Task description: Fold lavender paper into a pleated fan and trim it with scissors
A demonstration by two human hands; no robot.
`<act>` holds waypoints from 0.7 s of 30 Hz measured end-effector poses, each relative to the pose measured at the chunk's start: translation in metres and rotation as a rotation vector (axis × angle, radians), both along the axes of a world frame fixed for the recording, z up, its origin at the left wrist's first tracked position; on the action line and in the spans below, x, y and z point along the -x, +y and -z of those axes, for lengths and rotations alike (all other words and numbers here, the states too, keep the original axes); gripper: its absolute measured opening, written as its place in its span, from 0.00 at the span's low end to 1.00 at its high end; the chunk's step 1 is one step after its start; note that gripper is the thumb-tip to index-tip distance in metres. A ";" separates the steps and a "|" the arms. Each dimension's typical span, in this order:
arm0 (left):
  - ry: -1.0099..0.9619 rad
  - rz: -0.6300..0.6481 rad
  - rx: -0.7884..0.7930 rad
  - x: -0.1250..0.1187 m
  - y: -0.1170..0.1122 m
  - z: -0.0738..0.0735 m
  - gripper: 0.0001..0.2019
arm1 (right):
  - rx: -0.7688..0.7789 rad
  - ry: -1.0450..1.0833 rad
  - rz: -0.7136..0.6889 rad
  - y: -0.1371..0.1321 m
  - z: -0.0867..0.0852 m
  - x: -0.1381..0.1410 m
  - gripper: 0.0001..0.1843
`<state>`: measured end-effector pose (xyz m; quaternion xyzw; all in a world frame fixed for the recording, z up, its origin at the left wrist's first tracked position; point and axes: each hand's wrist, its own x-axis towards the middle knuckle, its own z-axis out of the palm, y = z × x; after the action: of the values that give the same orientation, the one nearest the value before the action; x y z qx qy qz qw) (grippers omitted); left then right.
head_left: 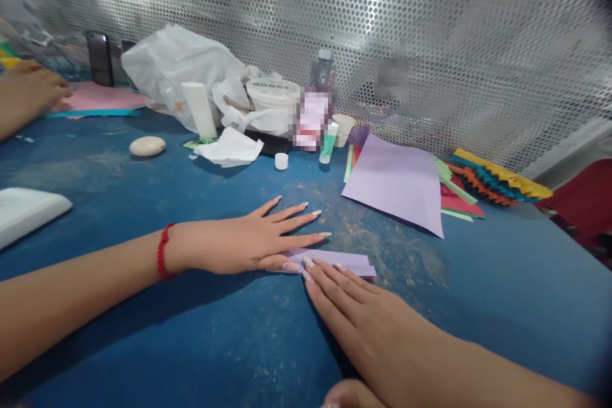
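A narrow folded strip of purple paper [351,262] lies on the blue table [229,338] in front of me. My left hand [243,239] rests flat with its fingers spread, its thumb and palm edge over the left part of the strip. The fingertips of my right hand [363,312] press on the middle of the strip, close to my left thumb. Those fingers are stretched out side by side, and the right thumb hangs apart near the bottom edge. Part of the strip is hidden under both hands.
Behind lie a purple sheet [396,182] and pleated paper strips [502,178]. A glue tube [327,143], a white cap [282,161], a phone [312,118] and a plastic bag [182,70] stand along the perforated wall. Another person's hand [31,92] is at the left.
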<state>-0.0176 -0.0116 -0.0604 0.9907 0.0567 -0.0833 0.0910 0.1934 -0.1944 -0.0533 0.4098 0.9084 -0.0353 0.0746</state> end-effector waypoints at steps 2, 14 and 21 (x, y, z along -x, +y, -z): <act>-0.012 0.004 -0.011 0.000 0.000 0.001 0.30 | -0.172 -0.055 -0.059 -0.004 0.008 -0.004 0.54; 0.031 -0.063 0.098 0.000 -0.001 -0.006 0.29 | -0.677 -0.238 -0.026 -0.024 0.019 -0.012 0.26; 0.026 -0.053 0.101 0.002 0.001 -0.005 0.29 | -0.734 -0.114 0.074 -0.024 0.030 -0.012 0.25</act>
<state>-0.0195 -0.0109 -0.0554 0.9819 0.0797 -0.0965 0.1424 0.2050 -0.2188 -0.0831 0.4431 0.8396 0.3129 -0.0282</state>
